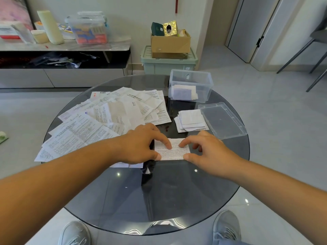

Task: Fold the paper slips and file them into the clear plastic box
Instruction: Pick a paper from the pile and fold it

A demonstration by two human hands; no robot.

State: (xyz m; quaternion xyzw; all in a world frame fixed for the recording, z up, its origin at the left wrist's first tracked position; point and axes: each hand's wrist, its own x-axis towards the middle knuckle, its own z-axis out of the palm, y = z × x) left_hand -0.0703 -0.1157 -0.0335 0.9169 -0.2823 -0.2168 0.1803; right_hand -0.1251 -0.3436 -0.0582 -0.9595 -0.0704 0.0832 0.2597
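Two hands, left hand (141,144) and right hand (208,152), pinch one paper slip (174,152) flat on the glass table (159,200) at mid frame to press its fold, while one clear plastic box (191,82) waits open at upper right by one lid (223,119), one folded stack (192,121) and one big unfolded pile (109,117).

Left hand (141,144) and right hand (203,149) pressing a folded slip (174,152) on the glass surface (177,191), loose paper slips (106,117) left, folded stack (191,120), clear plastic box (191,87), lid (222,120) behind
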